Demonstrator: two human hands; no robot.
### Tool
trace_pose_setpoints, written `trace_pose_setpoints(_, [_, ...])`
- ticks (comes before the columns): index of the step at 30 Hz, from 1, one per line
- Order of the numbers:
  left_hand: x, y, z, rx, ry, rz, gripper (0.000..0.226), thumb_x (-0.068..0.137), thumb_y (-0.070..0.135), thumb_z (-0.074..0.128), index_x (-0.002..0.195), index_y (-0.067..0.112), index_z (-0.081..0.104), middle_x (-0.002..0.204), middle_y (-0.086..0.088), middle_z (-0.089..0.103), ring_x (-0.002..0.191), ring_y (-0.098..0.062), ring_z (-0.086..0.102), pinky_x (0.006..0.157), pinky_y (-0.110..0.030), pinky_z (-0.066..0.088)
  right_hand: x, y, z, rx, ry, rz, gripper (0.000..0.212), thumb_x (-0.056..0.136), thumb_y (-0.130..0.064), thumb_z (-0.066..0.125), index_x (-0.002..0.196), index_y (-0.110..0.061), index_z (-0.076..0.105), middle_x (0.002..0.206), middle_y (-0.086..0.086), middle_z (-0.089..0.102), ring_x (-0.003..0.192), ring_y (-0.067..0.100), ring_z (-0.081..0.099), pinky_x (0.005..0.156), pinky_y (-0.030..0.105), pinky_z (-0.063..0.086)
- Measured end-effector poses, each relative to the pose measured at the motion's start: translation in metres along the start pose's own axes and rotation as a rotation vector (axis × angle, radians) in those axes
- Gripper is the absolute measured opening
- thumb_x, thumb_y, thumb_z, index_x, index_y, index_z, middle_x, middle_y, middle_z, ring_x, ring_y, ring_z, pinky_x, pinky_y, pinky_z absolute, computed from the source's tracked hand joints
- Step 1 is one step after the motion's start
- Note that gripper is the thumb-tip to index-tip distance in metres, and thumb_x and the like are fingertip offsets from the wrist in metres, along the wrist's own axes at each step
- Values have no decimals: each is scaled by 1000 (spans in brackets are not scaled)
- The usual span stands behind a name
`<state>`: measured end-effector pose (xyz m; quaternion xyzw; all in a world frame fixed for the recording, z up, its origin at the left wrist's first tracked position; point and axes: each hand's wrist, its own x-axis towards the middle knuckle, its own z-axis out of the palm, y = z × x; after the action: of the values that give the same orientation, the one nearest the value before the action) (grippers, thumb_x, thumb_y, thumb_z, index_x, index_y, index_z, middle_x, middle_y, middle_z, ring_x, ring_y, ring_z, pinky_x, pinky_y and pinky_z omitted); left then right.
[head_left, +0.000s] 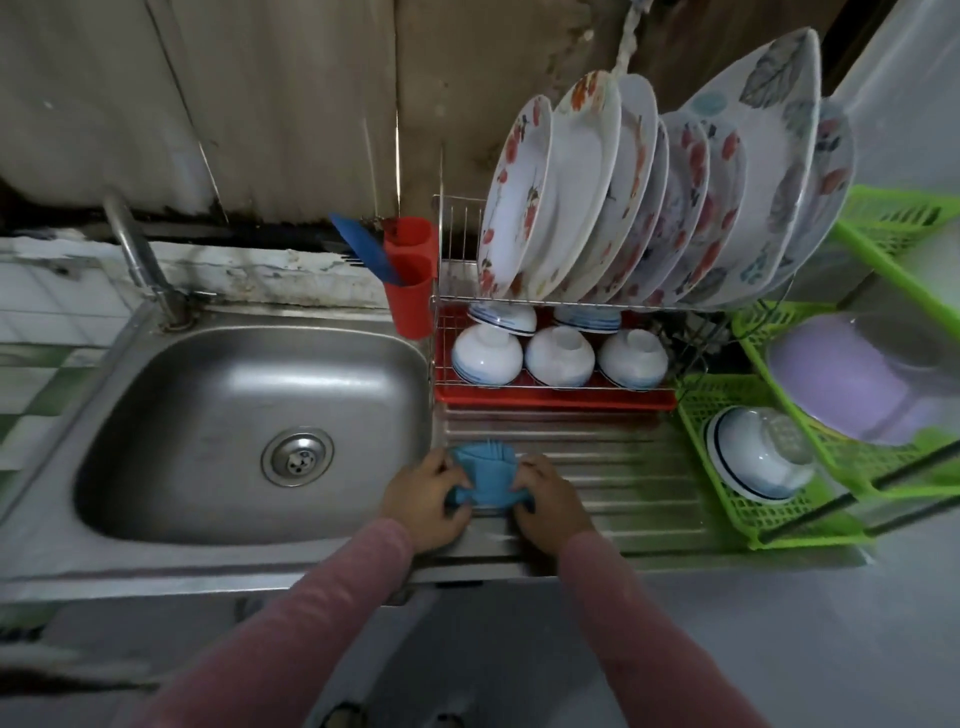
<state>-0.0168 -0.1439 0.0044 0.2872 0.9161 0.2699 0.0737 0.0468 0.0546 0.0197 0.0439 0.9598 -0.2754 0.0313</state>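
A folded blue cloth (488, 475) lies on the ribbed steel drainboard (613, 467), just right of the sink basin (249, 415). My left hand (423, 499) grips the cloth's left edge, fingers curled round it. My right hand (550, 501) grips its right edge the same way. Both hands sit close together near the counter's front edge, and both arms wear pink sleeves. The hands hide the cloth's outer ends.
Behind the cloth, a wire dish rack (550, 364) holds several upright plates (649, 197) above upturned bowls (558, 356) on a red tray. A red utensil cup (410, 275) hangs at its left. Green plastic baskets (748, 467) stand at right, a tap (135, 254) at back left.
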Motion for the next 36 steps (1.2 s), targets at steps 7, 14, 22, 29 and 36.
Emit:
trace_pose_setpoints(7, [-6, 13, 7, -135, 194, -297, 37, 93, 44, 49, 118, 21, 65, 118, -6, 59, 94, -31, 64, 84, -40, 55, -5, 12, -4, 77, 44, 8, 28, 84, -19, 64, 111, -13, 60, 119, 4, 56, 109, 22, 52, 93, 35, 47])
trace_pose_setpoints(14, [9, 25, 4, 83, 49, -440, 51, 94, 55, 48, 138, 30, 48, 125, -1, 56, 112, -24, 56, 97, -39, 45, 6, 22, -3, -38, 52, 182, 36, 99, -30, 51, 130, -13, 59, 127, 11, 53, 120, 28, 45, 102, 38, 39])
trace_pose_setpoints(22, [3, 25, 5, -77, 87, -444, 31, 92, 39, 61, 117, 21, 63, 120, -2, 59, 106, -25, 59, 95, -37, 46, 3, 7, 8, 180, 128, 226, 7, 92, -12, 60, 91, -13, 54, 102, 7, 53, 101, 26, 45, 82, 33, 36])
trace_pose_setpoints(29, [-6, 21, 6, -304, 97, -375, 11, 98, 25, 51, 106, 21, 44, 102, -8, 66, 89, -30, 61, 76, -35, 49, -11, 0, 4, 563, 227, 190, 30, 94, 1, 57, 82, -26, 49, 87, -3, 58, 83, 8, 57, 72, 18, 45])
trace_pose_setpoints(36, [3, 21, -3, -302, 106, -402, 16, 103, 26, 42, 114, 16, 40, 98, -11, 65, 86, -33, 62, 72, -34, 43, 12, -16, 2, 623, 252, 183, 21, 100, -10, 52, 90, -27, 46, 84, -11, 55, 76, 3, 53, 71, 25, 43])
